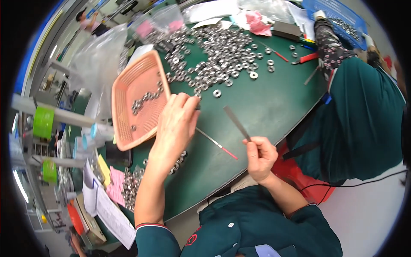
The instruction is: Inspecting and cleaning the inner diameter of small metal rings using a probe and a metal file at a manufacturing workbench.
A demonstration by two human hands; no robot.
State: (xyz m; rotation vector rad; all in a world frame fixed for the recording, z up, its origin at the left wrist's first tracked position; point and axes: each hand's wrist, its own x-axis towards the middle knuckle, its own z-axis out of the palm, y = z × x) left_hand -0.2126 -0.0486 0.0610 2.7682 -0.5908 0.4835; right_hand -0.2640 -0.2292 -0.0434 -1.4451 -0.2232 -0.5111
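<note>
My right hand pinches the lower end of a flat grey metal strip, which points up and away over the green table. My left hand is closed, its fingers curled at the near edge of a pile of small metal rings, beside the right rim of a peach plastic basket. Its fingertips face away, so whatever they hold is hidden. Several linked-looking rings lie in the basket. Between my hands lies a thin rod with a red end.
More rings sit by my left forearm, next to pink cloth and papers. Red-handled pliers, a dark block and a blue crate stand far right. A co-worker in a green top sits at right.
</note>
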